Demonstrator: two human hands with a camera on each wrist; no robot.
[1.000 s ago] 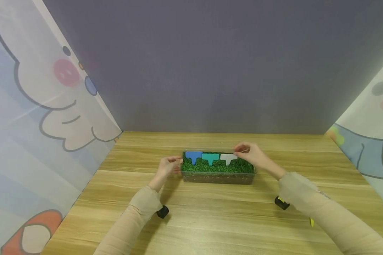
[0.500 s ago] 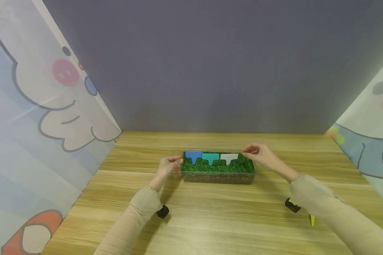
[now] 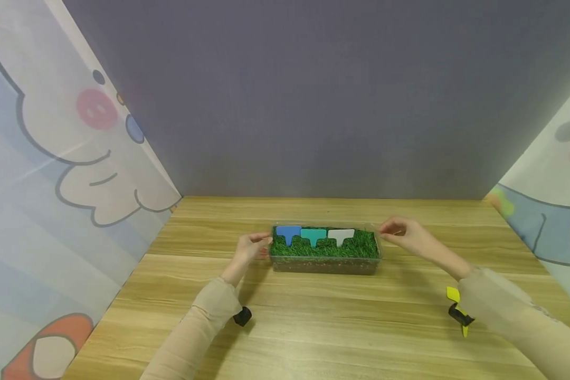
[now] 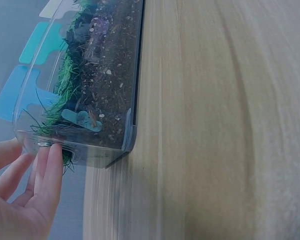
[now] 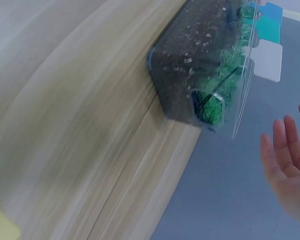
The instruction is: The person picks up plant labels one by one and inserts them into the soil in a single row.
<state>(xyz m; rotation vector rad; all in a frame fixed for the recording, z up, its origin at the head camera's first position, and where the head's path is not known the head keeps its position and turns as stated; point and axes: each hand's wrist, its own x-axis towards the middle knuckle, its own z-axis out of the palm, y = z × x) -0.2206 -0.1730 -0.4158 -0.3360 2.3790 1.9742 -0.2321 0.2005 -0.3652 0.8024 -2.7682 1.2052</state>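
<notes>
A clear plastic planter box (image 3: 325,265) of dark soil and green grass stands mid-table in the head view. Three T-shaped plant labels stick up from the grass in a row: blue (image 3: 288,231), teal (image 3: 313,234) and white (image 3: 341,234). My left hand (image 3: 245,252) holds the box's left end; in the left wrist view its fingertips (image 4: 54,152) meet the end wall by the rim. Beside the right end is my right hand (image 3: 405,235), holding nothing. The right wrist view shows its fingers (image 5: 282,142) spread loosely, apart from the box.
A yellow plant label (image 3: 453,294) lies on the wooden table (image 3: 313,327) under my right wrist, partly hidden by the wrist camera (image 3: 461,315). Behind the table rises a dark grey panel (image 3: 323,105). Cartoon-printed sheets (image 3: 43,221) flank both sides.
My right hand has let go of the white label and moved right, to the box's right end. More of the yellow label now shows. The left hand has stayed put.
</notes>
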